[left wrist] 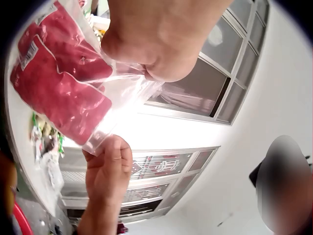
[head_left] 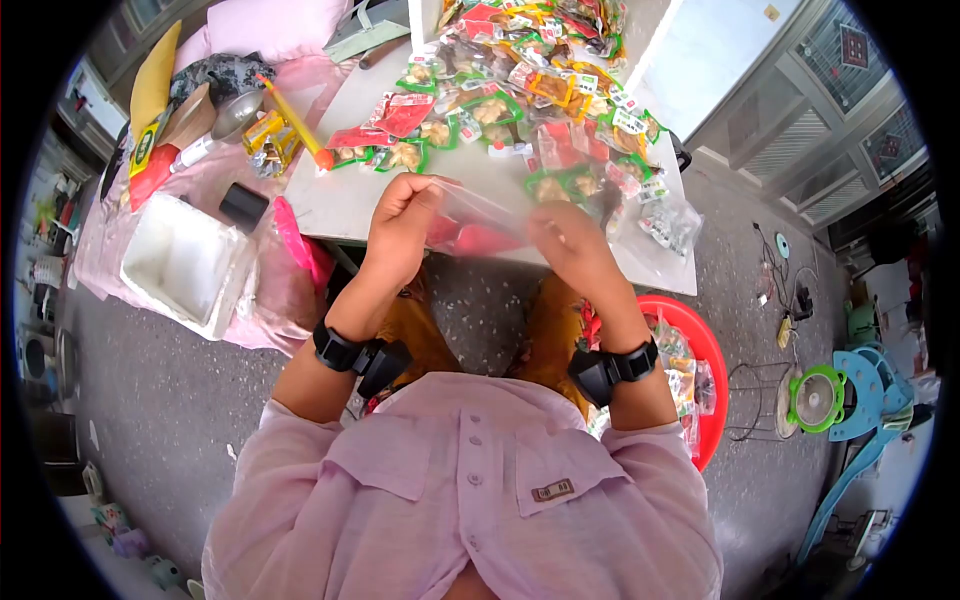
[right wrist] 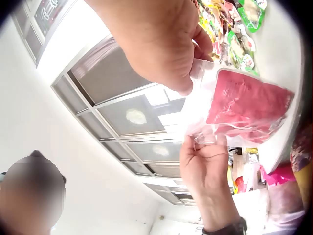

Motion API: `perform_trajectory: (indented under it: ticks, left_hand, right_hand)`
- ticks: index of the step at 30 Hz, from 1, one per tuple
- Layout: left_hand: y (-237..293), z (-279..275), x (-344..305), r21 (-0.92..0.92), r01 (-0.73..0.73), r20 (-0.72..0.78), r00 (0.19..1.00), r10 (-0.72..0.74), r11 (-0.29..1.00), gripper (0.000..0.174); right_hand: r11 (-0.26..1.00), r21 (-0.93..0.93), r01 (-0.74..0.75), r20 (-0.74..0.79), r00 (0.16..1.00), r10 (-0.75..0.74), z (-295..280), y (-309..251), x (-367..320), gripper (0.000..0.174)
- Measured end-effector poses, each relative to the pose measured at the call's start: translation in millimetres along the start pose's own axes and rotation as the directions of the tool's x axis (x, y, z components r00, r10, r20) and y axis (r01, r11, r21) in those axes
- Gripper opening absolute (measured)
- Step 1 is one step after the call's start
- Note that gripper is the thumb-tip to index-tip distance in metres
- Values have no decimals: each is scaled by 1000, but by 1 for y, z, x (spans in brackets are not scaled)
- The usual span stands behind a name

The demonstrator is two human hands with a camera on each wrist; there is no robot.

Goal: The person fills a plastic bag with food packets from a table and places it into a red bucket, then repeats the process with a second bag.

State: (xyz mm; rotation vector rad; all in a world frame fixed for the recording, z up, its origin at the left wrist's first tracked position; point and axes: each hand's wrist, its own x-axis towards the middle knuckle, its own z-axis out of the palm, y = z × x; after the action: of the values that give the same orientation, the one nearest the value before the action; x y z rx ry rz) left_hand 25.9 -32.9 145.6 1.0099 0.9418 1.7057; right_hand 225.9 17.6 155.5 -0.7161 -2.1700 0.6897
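Observation:
A clear plastic bag (head_left: 490, 208) with red packets (head_left: 475, 238) in its lower part is stretched between both hands above the table's front edge. The left hand (head_left: 402, 225) pinches one upper corner, and the right hand (head_left: 575, 245) pinches the other. In the left wrist view two red packets (left wrist: 61, 98) show inside the bag, with the right hand (left wrist: 110, 169) at its far corner. From the right wrist the red packets (right wrist: 249, 105) hang in the bag, the left hand (right wrist: 208, 169) gripping its edge.
Many small food packets (head_left: 490, 110) are heaped on the white table (head_left: 340, 205). A red basin (head_left: 712, 350) with packets stands on the floor at the right. At the left are a white foam box (head_left: 185, 265), a dark box (head_left: 243, 207) and an orange-tipped yellow stick (head_left: 295, 125).

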Motion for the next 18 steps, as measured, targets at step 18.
perform_trajectory:
  ticks: [18]
  left_hand:
    - [-13,-7,-46,84,192,418,884,-210,978,9]
  right_hand:
    - [992,124,-38,158,987,18,-16,-20,-74,9]
